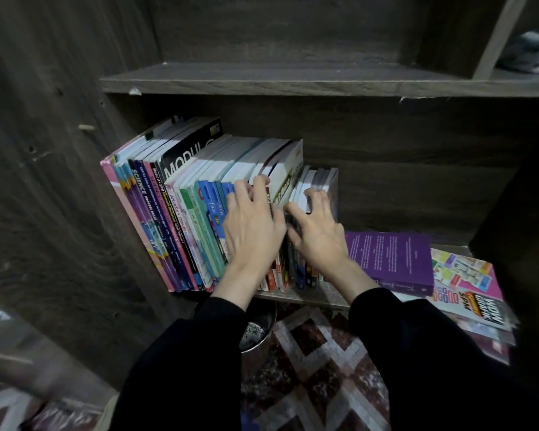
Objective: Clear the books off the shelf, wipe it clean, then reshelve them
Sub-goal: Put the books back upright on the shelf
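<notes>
Head camera view, looking down into a dark wooden bookcase. A row of books point(181, 213) is standing on the lower shelf point(308, 298), filling its left half and leaning left against the side wall point(59, 181). Their spines are facing out in pink, purple, black, green and blue.

The left hand point(252, 225) is lying over the spines near the row's right end, with its fingertips hooking over the books' top edges and gripping them. Just beside it, the right hand point(316, 231) is gripping a few short books point(321, 178) at the very end of the row, fingers curling over their tops and thumb pressing on their left side. Both arms are wearing black sleeves point(199, 353).

To the right, a purple book point(389, 259) is lying flat on the same shelf, partly overlapping a colourful workbook point(467, 284) that is jutting past the shelf's front edge. An upper shelf board point(293, 80) is running across above. Below, a patterned rug point(318, 353) is covering the floor, and a metal bin point(259, 334) is sitting under the left forearm.
</notes>
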`<state>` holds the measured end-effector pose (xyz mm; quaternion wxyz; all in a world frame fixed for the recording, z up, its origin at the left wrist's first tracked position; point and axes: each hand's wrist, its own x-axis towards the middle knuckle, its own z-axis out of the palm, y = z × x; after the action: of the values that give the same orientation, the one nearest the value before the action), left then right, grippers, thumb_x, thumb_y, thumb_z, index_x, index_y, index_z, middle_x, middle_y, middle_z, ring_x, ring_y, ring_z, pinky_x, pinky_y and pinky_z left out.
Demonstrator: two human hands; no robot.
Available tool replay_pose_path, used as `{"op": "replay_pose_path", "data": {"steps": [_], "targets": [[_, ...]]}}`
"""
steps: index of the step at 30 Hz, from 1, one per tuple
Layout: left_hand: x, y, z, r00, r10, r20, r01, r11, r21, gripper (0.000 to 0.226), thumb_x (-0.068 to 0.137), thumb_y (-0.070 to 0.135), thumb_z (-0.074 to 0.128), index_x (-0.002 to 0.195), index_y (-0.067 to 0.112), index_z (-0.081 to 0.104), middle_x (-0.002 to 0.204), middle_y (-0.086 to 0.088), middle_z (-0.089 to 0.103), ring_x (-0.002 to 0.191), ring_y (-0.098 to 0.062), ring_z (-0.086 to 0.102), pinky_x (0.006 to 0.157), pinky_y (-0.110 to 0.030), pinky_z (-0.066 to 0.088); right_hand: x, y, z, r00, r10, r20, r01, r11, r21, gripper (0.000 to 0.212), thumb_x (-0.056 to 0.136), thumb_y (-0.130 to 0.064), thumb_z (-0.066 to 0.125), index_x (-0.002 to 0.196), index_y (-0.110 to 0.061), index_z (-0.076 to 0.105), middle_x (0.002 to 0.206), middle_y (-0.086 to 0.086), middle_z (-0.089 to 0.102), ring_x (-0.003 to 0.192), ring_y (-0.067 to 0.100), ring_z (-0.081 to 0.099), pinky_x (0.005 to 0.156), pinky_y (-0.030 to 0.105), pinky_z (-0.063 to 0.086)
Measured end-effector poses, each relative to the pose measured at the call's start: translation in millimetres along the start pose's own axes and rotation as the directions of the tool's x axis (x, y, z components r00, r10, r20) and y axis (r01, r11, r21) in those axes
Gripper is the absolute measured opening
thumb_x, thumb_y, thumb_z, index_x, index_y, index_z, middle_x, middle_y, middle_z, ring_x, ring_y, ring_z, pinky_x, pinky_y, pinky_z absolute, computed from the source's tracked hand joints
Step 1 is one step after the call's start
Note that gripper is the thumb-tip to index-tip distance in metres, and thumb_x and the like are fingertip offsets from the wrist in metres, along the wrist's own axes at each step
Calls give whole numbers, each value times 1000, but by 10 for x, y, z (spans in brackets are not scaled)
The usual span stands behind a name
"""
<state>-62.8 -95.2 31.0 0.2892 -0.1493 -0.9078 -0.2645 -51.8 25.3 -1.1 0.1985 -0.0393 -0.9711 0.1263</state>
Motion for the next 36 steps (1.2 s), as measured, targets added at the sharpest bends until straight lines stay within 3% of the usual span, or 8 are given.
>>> {"op": "replay_pose_path", "data": {"steps": [7, 10, 13, 23, 27, 31, 33, 36], "targets": [[-114, 168, 38, 996, 44, 81, -50, 996, 74, 52, 93, 22, 50, 140, 13, 31, 117, -13, 50, 103, -30, 51, 62, -33, 43, -49, -5, -60, 1000, 8, 3, -8, 999, 36, 32, 95, -31, 50, 126, -25, 46, 145, 10, 22, 140, 26, 13, 71, 42, 44], [-49, 148, 92, 982, 31, 184, 8, 978, -206, 52, 96, 15, 48, 142, 20, 24, 80, -7, 61, 68, -22, 61, 53, -27, 42, -73, 18, -78, 1000, -4, -8, 4, 999, 33, 32, 94, -28, 52, 125, -22, 48, 146, 12, 23, 141, 29, 12, 71, 47, 49], [5, 118, 133, 946, 13, 323, 106, 931, -349, 65, 98, 10, 45, 149, 30, 10, 57, 0, 51, 42, -12, 46, 39, -19, 32, -71, 31, -69, 1000, 4, 5, -4, 1000, 29, 33, 93, -27, 55, 125, -23, 46, 147, 12, 22, 142, 29, 10, 75, 50, 50], [-217, 1, -262, 956, -28, 292, 132, 931, -342, 62, 94, 4, 51, 144, 27, 22, 70, 5, 58, 55, -21, 63, 48, -32, 56, -23, 50, -34, 1000, -16, 1, 16, 1000, -7, 36, 95, -31, 51, 129, -27, 43, 145, 10, 22, 140, 26, 12, 77, 48, 50], [-208, -137, -737, 941, -54, 335, 166, 934, -316, 58, 91, 4, 56, 132, 32, 26, 102, 1, 58, 77, -11, 62, 52, -16, 53, -5, 46, -19, 1000, -17, 15, 17, 1000, 3, 40, 94, -34, 50, 132, -30, 40, 145, 9, 23, 139, 27, 13, 84, 51, 52], [-218, -248, -1207, 902, -24, 430, 155, 950, -272, 52, 87, 5, 60, 119, 34, 31, 88, 16, 54, 73, 5, 55, 48, -14, 52, 10, -11, -56, 996, -63, 63, 67, 996, -59, 69, 93, -37, 48, 148, -44, 8, 148, 15, 26, 141, 33, 17, 111, 59, 27], [-261, -264, -1350, 880, -24, 474, 158, 957, -245, 51, 87, 5, 61, 116, 34, 31, 86, 16, 54, 73, 5, 55, 52, -20, 55, 72, -107, -124, 992, -70, 103, 78, 994, -75, 80, 93, -41, 45, 143, -54, -16, 145, 21, 32, 140, 36, 23, 113, 61, 15], [-325, -270, -1460, 857, -36, 514, 169, 962, -215, 52, 87, 5, 61, 116, 35, 31, 90, 14, 55, 79, 1, 58, 57, -24, 57, 171, -238, -195, 987, -91, 136, 102, 992, -77, 77, 94, -48, 39, 138, -58, -23, 139, 28, 40, 137, 41, 30, 111, 65, 14]]}}
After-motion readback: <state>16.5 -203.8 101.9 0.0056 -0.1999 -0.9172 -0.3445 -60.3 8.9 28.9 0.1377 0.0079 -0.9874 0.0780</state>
